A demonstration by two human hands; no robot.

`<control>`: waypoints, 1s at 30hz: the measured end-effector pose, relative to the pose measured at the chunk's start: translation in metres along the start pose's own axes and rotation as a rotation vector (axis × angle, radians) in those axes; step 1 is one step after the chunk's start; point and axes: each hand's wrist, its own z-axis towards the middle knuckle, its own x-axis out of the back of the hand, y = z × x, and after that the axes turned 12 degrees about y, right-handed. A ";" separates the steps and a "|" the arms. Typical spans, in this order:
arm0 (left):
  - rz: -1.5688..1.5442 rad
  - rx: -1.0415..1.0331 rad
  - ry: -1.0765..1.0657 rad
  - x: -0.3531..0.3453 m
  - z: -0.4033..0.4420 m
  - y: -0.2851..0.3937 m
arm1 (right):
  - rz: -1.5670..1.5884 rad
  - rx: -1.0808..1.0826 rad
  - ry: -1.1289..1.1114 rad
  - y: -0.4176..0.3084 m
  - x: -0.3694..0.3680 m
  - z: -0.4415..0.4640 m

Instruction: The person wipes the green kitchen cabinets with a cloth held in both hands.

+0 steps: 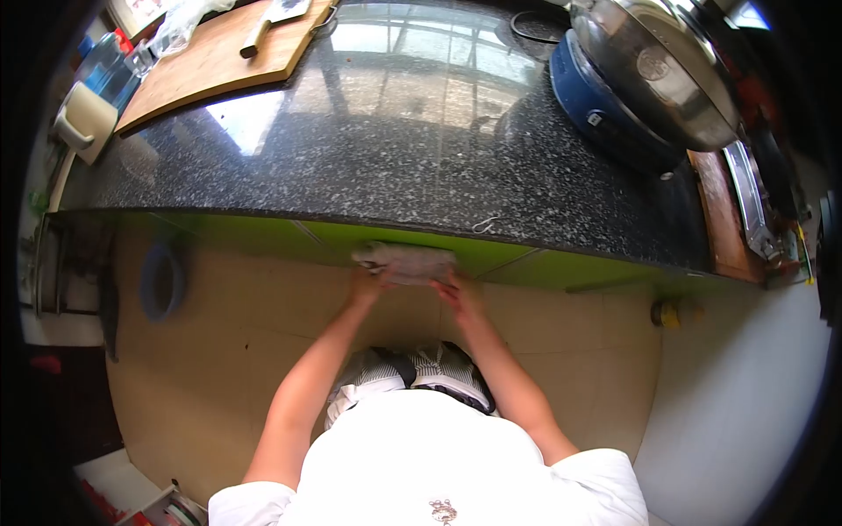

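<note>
A folded, pale greyish-pink cloth (408,262) is held between my two hands, just below the counter's front edge and in front of the green cabinet fronts (237,235). My left hand (373,282) grips its left part from below, with most of the fingers hidden or blurred. At the cloth's right end is my right hand (454,293), its fingers closed against the lower corner. The cloth looks slightly blurred.
Above the hands is a speckled black countertop (395,175). A wooden cutting board (202,66) bears a cleaver (272,22). A metal pan (658,70) rests tilted over a blue pot (583,96). A blue basin (161,282) stands on the tan floor (228,377).
</note>
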 end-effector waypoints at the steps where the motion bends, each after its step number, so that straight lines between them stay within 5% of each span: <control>1: -0.021 0.017 -0.098 -0.027 -0.008 0.003 | 0.075 0.031 0.057 -0.007 0.028 0.005; 5: -0.118 0.113 -0.253 -0.121 -0.039 0.004 | 0.176 0.204 0.331 -0.046 0.099 0.007; 9: -0.181 0.259 -0.282 -0.120 -0.041 0.006 | 0.119 0.271 0.386 -0.055 0.086 -0.003; 12: -0.077 0.320 -0.194 -0.070 -0.023 0.003 | 0.086 0.168 0.323 -0.021 0.052 0.013; 16: 0.053 0.215 0.006 0.052 0.043 -0.069 | -0.008 0.001 -0.036 0.050 -0.031 0.041; 18: 0.013 0.200 0.130 0.091 0.040 -0.049 | -0.046 -0.040 -0.167 0.080 -0.076 0.046; 22: 0.128 0.226 0.285 0.110 0.046 -0.042 | 0.079 -0.159 -0.109 0.108 -0.104 0.057; 24: 0.312 0.230 0.270 0.089 0.046 -0.035 | 0.123 -0.143 -0.050 0.102 -0.084 0.053; 25: 0.296 -0.028 0.131 0.084 0.058 -0.086 | 0.131 -0.095 -0.018 0.096 -0.064 0.057; 27: 0.207 -0.035 -0.006 0.051 0.058 -0.127 | 0.168 -0.001 0.043 0.087 -0.014 0.078; 28: 0.143 0.213 -0.006 0.008 0.045 -0.115 | 0.221 0.056 0.067 0.088 0.032 0.109; 30: 0.141 0.219 -0.185 -0.060 0.029 -0.122 | 0.312 0.145 0.131 0.074 0.120 0.146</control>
